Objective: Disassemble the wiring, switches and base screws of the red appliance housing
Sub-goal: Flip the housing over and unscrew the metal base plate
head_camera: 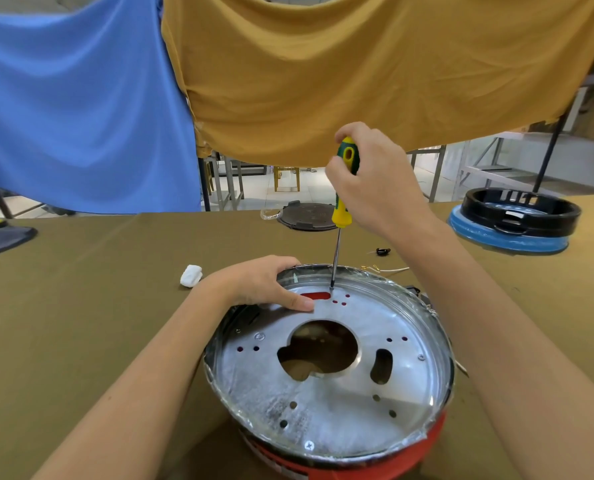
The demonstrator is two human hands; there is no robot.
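Red housing [375, 462]: on worktop [81, 289], base plate [340, 393] up. Your right hand [375, 181] grips the screwdriver [342, 209] on a far-edge screw; left hand [261, 285] presses flat. One near-edge screw [309, 445] remains.

Two bare forearms, left hand [264, 284] and right hand [375, 178]; no sleeves, gloves, rings, watch visible.
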